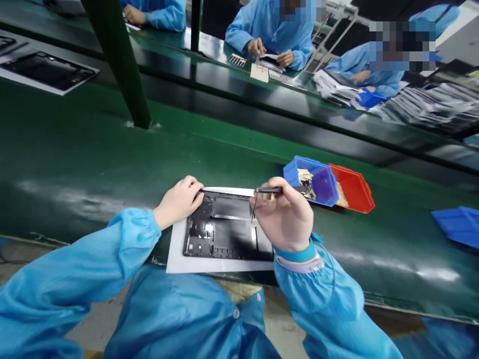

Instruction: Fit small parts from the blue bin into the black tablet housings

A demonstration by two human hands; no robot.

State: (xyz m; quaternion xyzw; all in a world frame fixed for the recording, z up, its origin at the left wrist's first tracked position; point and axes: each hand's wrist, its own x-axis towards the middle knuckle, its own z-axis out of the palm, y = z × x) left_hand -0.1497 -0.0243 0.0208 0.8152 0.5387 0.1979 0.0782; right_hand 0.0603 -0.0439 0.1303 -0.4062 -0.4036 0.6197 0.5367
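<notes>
A black flat device shell lies on a white sheet at the near edge of the green conveyor belt. My left hand rests curled on the shell's upper left corner, fingers pressed together on it. My right hand is closed round black tweezers, held level above the shell's upper right part. A thin dark strip hangs from the tweezers' tip toward the shell.
A blue bin with small parts and a red bin stand just right of my right hand. Another blue bin sits at far right. A green post rises from the belt. Other workers in blue coats sit across.
</notes>
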